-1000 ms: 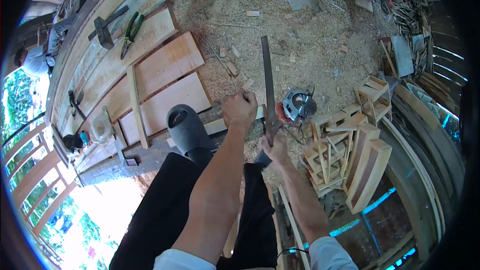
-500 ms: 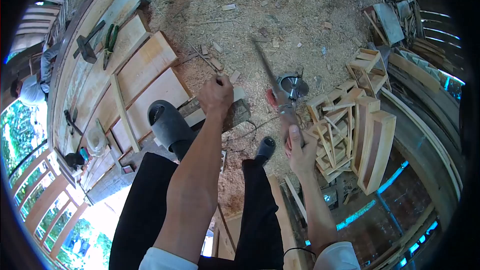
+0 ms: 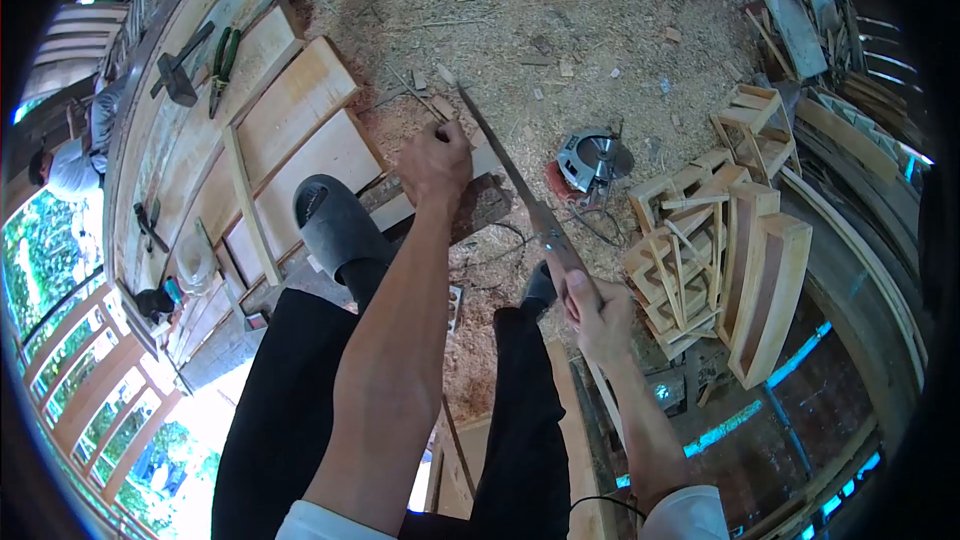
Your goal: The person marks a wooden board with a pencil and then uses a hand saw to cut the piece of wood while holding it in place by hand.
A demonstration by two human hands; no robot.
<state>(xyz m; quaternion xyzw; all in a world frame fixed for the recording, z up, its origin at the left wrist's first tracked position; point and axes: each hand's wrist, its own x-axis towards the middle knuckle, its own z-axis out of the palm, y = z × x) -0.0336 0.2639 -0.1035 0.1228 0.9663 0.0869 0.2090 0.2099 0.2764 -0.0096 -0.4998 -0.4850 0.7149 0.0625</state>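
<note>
My right hand [image 3: 598,318] is closed round the wooden handle of a machete [image 3: 510,162]. Its long dark blade points up and to the left, the tip beyond my left hand. My left hand [image 3: 436,162] is curled shut over the end of a thin wooden stick [image 3: 410,90], just above a wooden block [image 3: 482,208] with a pale board strip on it. What lies inside the left fingers is mostly hidden. Between blade and hand there is a small gap. A dark clog [image 3: 340,235] on my foot rests by the block.
A circular saw [image 3: 590,162] lies on sawdust, with small wooden frames [image 3: 765,285] stacked at right. On the left, boards [image 3: 310,175] carry a hammer [image 3: 180,80], green-handled pliers [image 3: 225,65] and a plastic container [image 3: 195,262]. Another person [image 3: 72,162] sits at far left.
The machete has swung left, its tip coming from near the saw to just past my left hand. My left hand stays nearly in place. The view has shifted slightly.
</note>
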